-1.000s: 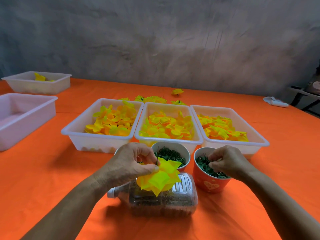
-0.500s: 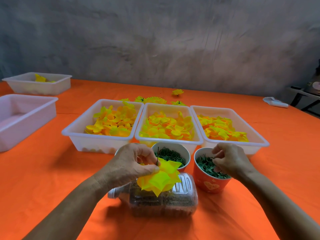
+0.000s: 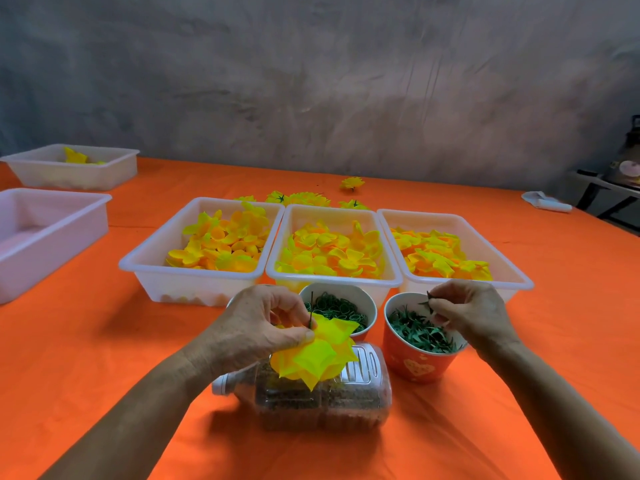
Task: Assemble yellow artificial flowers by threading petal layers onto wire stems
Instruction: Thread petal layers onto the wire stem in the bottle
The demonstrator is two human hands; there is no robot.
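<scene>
The left hand (image 3: 256,327) pinched the petal stack (image 3: 320,351), its wire stem (image 3: 311,310) pointing up; the right hand (image 3: 464,313) pinched a green calyx (image 3: 428,301) (over the red cup (image 3: 420,358) of them).

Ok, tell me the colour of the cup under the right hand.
Orange-red cup, pale heart motif on its side; head view shows it.

Pink tray (image 3: 52,233) cut by left edge, bottle (image 3: 322,400) contents unclear
</scene>
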